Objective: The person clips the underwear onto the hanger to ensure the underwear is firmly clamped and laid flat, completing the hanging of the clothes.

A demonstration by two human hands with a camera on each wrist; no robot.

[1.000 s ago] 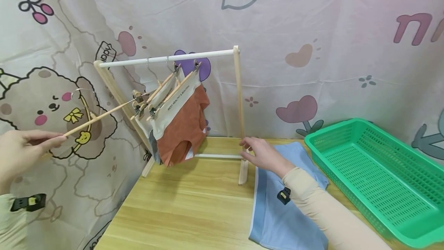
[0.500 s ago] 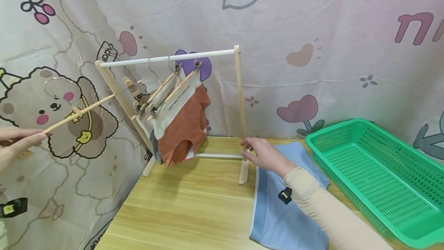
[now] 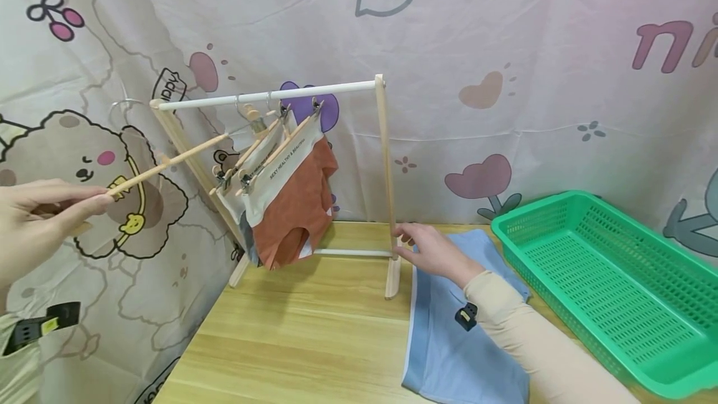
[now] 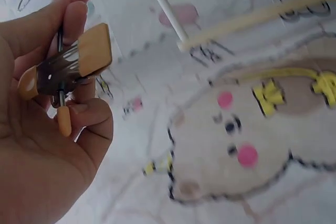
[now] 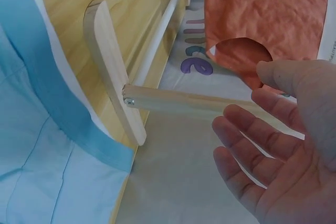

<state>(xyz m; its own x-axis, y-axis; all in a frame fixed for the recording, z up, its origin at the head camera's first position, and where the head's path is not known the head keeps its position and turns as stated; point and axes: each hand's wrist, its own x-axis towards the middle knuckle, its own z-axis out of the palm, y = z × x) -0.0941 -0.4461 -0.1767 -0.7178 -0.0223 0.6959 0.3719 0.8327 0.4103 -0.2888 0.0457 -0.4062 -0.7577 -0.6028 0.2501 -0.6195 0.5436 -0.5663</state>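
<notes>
My left hand [image 3: 45, 223] pinches one end of a wooden clip hanger [image 3: 168, 163], whose far end tilts up toward the small rack [image 3: 207, 101]. In the left wrist view one hanger clip [image 4: 94, 51] sits beside the fingers; the other clip [image 3: 257, 122] is just below the rack's white rail. My right hand [image 3: 434, 251] is beside the rack's right post [image 3: 387, 173], fingers loosely bent and holding nothing. Rust-orange boxer briefs [image 3: 297, 211] hang from the rail on a clip hanger, with a grey pair mostly hidden behind them.
Blue boxer briefs [image 3: 465, 329] lie on the wooden table [image 3: 291, 341] under my right forearm. A green plastic basket [image 3: 611, 285] stands at the right. A printed cloth [image 3: 533, 80] covers the wall behind and at the left.
My left hand drew back to the left, then came right again. The hanger's far end has risen to just below the rail. My right hand stays almost in place.
</notes>
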